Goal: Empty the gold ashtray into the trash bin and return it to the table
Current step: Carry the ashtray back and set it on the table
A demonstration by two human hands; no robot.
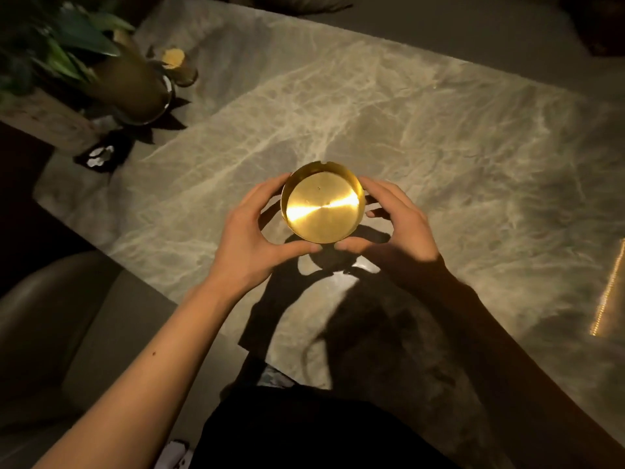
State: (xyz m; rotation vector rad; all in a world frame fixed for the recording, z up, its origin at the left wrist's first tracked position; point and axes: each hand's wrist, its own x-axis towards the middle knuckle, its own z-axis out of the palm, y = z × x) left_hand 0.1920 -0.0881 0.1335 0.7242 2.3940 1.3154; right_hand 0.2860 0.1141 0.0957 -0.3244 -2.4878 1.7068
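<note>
A round gold ashtray [322,204] with a shiny, bare inside is held upright between both my hands, above the marble table [456,147]. My left hand [252,231] cups its left side, thumb under the near rim. On the other side my right hand [399,225] cups it, fingers curled around the wall. The ashtray's shadow falls on the table just below it. No trash bin is in view.
A potted plant in a dark round vase [132,82] stands at the table's far left, with a small gold-topped glass [177,64] beside it. A chair [44,319] sits at the near left. A string of lights [608,289] glows at the right edge.
</note>
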